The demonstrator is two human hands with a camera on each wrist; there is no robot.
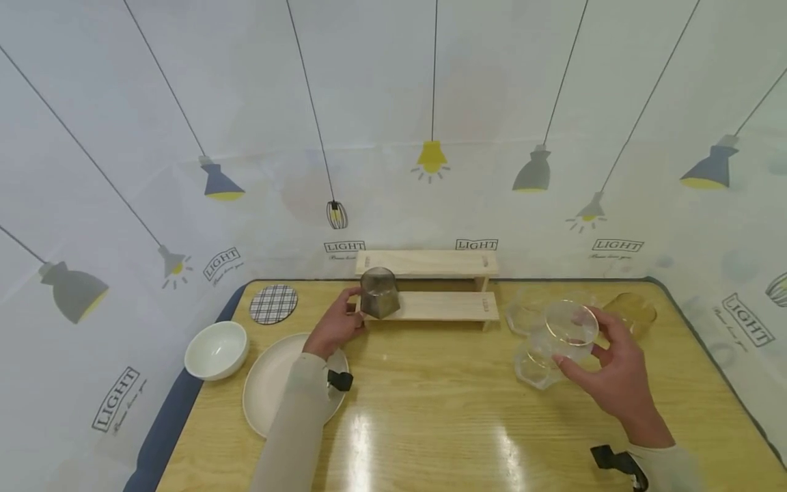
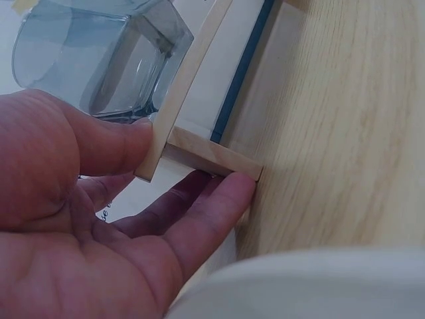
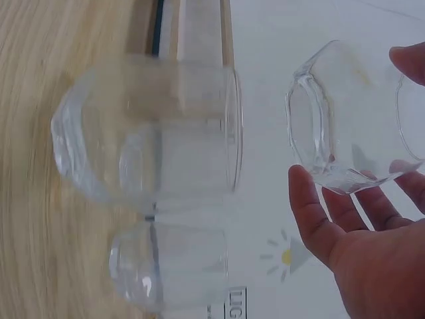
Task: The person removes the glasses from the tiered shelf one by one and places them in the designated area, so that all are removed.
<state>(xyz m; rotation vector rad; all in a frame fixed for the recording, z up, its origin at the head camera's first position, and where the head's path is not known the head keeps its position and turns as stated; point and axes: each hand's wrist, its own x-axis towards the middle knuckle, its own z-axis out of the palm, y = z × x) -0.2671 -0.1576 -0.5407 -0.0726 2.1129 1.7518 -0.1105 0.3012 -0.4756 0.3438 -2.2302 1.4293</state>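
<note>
Head view is showing a white bowl [image 1: 216,349] and plate [image 1: 270,383] lying bare at the left. Left hand [image 1: 335,326] is resting, fingers relaxed, beside a smoky grey faceted glass [image 1: 378,292] on the wooden shelf [image 1: 439,305]. Right hand [image 1: 615,372] is gripping a clear, tilted glass [image 1: 568,331] above the table [image 1: 443,424].

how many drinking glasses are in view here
5: grey glass on the lower shelf, clear glass in the right hand, two clear glasses on the table just left of it, amber glass behind it. Another clear one may be hidden.
</note>
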